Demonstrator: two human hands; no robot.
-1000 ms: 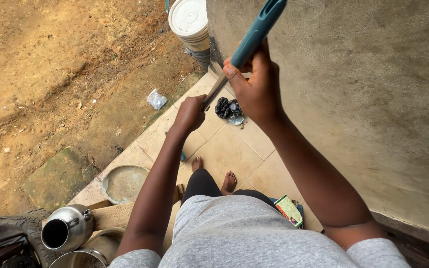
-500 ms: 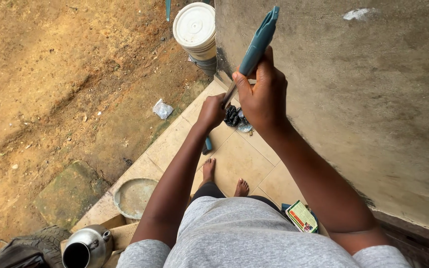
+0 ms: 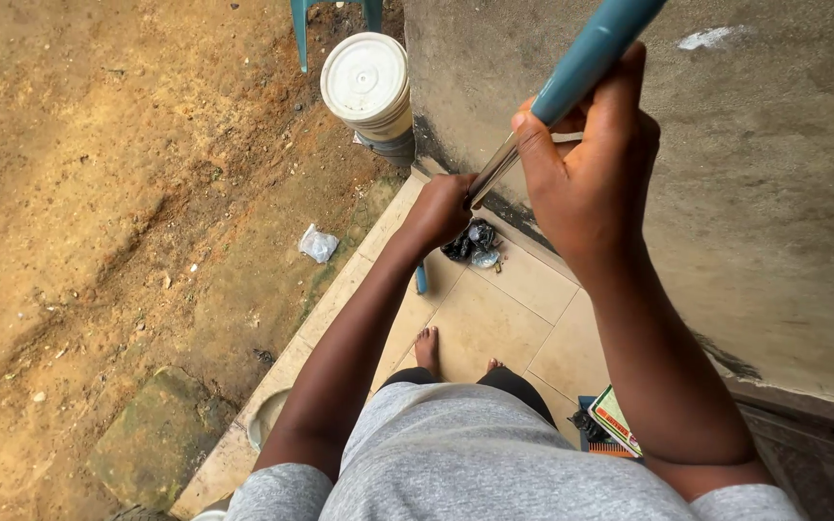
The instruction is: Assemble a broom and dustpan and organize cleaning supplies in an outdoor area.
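My right hand (image 3: 591, 183) is shut around the teal grip (image 3: 591, 53) of a long tool, held high and close to the camera. A thin metal shaft (image 3: 492, 174) runs down from it into my left hand (image 3: 441, 207), which is closed on the lower part. A short blue piece (image 3: 421, 280) of the tool shows below that hand, above the tiles. The tool's working end is hidden. My bare feet (image 3: 427, 349) stand on the beige tiled ledge (image 3: 494, 318).
A grey concrete wall (image 3: 774, 193) rises on the right. A white lidded bucket (image 3: 366, 82) and teal chair legs (image 3: 301, 29) stand ahead. A dark bag of litter (image 3: 473, 243) lies by the wall, crumpled plastic (image 3: 318, 243) on the dirt, a coloured box (image 3: 615, 420) near my feet.
Both hands keep their hold on the tool. The view has shifted forward, so the kettle at the lower left has dropped out of sight and the bucket appears lower in frame.
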